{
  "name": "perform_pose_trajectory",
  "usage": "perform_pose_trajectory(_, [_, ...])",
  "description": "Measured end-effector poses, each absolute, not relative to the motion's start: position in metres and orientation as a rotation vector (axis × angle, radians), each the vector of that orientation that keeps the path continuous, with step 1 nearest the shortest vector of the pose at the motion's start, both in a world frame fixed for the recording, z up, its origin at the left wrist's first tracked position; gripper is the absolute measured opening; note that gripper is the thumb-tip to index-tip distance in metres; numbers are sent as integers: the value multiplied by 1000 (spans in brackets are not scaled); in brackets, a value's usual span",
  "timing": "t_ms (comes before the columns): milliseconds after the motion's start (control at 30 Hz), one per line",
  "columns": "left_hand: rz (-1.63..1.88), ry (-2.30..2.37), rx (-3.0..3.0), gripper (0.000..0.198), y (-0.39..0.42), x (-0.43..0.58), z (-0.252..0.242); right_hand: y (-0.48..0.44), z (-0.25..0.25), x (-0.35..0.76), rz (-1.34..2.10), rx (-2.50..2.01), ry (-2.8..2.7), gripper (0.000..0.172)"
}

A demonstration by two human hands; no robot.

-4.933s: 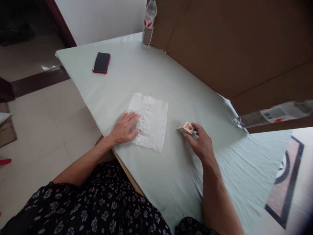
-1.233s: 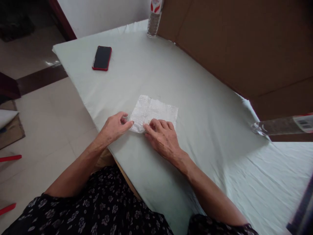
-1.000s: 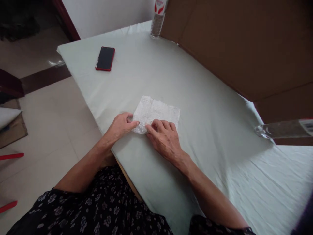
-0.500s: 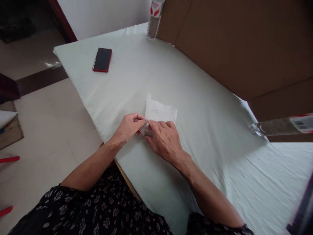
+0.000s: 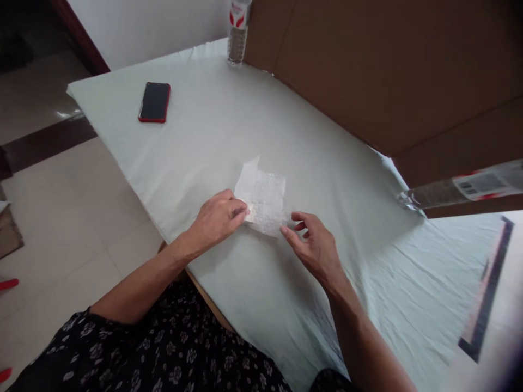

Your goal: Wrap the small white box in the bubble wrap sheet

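Observation:
A small, white, crinkled sheet [image 5: 265, 198], thin and see-through near its lower edge, lies on the pale green tablecloth. It looks like plastic film or thin bubble wrap, but I cannot tell for certain. One corner sticks up at its far left. My left hand [image 5: 218, 218] pinches the sheet's near-left edge between thumb and fingers. Just off the right side of the sheet, my right hand [image 5: 312, 239] is held with thumb and fingers apart and nothing between them. Its fingertips are close to the sheet's lower right corner.
A phone in a red case [image 5: 154, 102] lies at the far left of the tablecloth [image 5: 196, 136]. A large brown cardboard panel [image 5: 368, 71] stands at the back right. One clear bottle [image 5: 237, 38] is at its left end, another bottle [image 5: 445, 190] at its right.
My right hand has let go of the sheet and drawn away to the right, its fingers parting. More of the sheet now shows, spread flatter. The view has shifted slightly right.

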State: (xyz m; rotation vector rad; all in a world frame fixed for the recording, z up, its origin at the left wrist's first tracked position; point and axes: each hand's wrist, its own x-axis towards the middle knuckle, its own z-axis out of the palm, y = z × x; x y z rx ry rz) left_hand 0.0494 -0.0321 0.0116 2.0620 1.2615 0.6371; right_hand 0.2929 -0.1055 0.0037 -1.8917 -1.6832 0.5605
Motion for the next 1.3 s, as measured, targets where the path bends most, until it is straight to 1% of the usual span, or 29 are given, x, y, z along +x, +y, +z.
perform_pose_trajectory(67, [724, 1249, 2161, 15, -34, 50, 6, -109, -1, 294, 682, -1962, -1643, 60])
perform_pose_trajectory(133, [789, 1220, 2193, 14, -36, 51, 1, -107, -3, 290, 756, -2001, -1636, 69])
perform_pose_trajectory(333, [805, 1273, 2157, 12, -51, 55, 0, -85, -8, 272, 787, -2017, -1655, 81])
perform_pose_trajectory(467, [835, 1233, 2223, 13, -52, 54, -2, -72, -20, 269, 806, -1882, -1511, 83])
perform_pose_trajectory(600, [857, 1172, 2292, 16, -50, 54, -7, -61, -26, 263, 826, -1828, -1442, 90])
perform_pose_trajectory(667, [857, 1159, 2310, 17, -49, 55, -8, -56, -24, 259, 831, -1842, -1502, 87])
perform_pose_trajectory(800, [793, 1143, 2338, 18, -49, 55, -8, -52, -14, 250, 758, -1826, -1647, 76])
perform_pose_trajectory(933, [717, 1154, 2352, 19, -46, 55, -5, -54, -4, 243, 783, -1740, -1616, 69])
perform_pose_trajectory(1100, [652, 1130, 2307, 19, -42, 55, 0, -59, -1, 232, 907, -1629, -1506, 67])
perform_pose_trajectory(1233, [685, 1154, 2218, 14, -43, 55, 1, -61, -3, 225, 1024, -1532, -1438, 66])
perform_pose_trajectory(1300, [733, 1179, 2149, 19, -44, 55, 0, -63, -2, 225, 1118, -1496, -1393, 68])
